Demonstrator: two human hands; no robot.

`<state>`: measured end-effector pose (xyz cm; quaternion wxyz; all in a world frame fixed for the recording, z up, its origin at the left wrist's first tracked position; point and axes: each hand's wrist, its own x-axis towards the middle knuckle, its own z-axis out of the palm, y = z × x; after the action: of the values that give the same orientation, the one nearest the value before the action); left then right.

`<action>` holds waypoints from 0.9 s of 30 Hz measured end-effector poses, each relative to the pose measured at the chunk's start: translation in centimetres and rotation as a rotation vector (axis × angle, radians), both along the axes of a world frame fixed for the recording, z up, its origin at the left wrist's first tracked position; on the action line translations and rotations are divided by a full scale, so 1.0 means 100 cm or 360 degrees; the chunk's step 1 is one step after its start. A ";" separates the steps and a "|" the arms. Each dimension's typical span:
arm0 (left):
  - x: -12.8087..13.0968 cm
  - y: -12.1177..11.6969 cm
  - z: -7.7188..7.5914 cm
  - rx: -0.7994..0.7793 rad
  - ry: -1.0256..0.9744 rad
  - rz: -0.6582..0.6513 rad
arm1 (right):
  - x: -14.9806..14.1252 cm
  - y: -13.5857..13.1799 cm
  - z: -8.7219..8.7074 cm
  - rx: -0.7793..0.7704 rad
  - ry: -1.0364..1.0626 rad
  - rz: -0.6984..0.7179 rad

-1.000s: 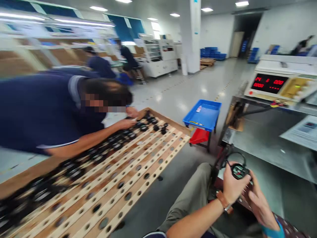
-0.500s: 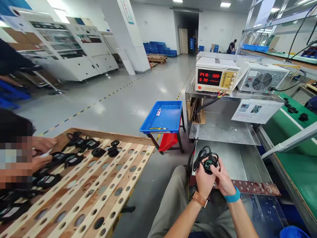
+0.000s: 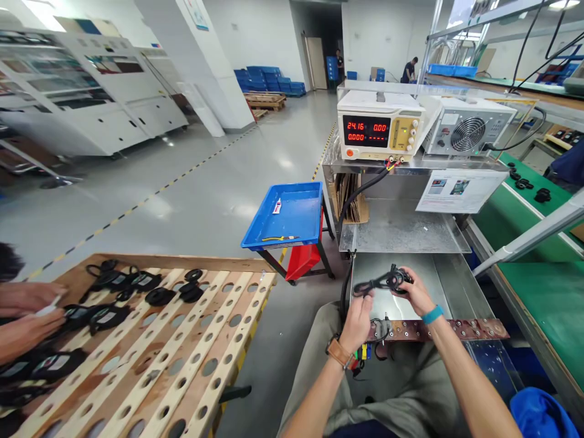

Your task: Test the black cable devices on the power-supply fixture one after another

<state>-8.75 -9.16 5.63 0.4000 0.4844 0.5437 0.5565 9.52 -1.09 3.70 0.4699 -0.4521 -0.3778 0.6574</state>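
Note:
My right hand (image 3: pixel 414 294) grips a small round black fan unit (image 3: pixel 395 279) above the steel bench (image 3: pixel 401 292). Its black cable (image 3: pixel 367 286) stretches out to the left, and my left hand (image 3: pixel 357 321) pinches the cable's far end. Both hands hover over a rusty brown metal strip (image 3: pixel 438 330) with holes that lies across the bench's front. Coloured clips (image 3: pixel 362 351) hang just below my left wrist, which wears a brown watch strap.
A power supply with a red display (image 3: pixel 376 131) and a fan-fronted box (image 3: pixel 468 131) stand on the shelf behind. A blue tray (image 3: pixel 285 216) stands on a stand at left. A wooden rack with holes (image 3: pixel 150 347) holds several black units; another person's hands (image 3: pixel 27 316) work there. A green belt (image 3: pixel 538 292) runs at right.
The view has swung from the wooden rack to the bench. My hands have parted: the right hand keeps the unit, the left has drawn its cable out to the left.

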 end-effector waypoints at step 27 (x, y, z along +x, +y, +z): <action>0.029 0.045 -0.074 -0.1068 -0.0459 -0.0465 | 0.036 0.073 -0.147 -0.0696 -0.0103 0.0258</action>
<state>-5.84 -4.65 -1.74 0.6835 0.3158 0.5588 0.3475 13.12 6.24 -10.98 0.2939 -0.5321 -0.2763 0.7444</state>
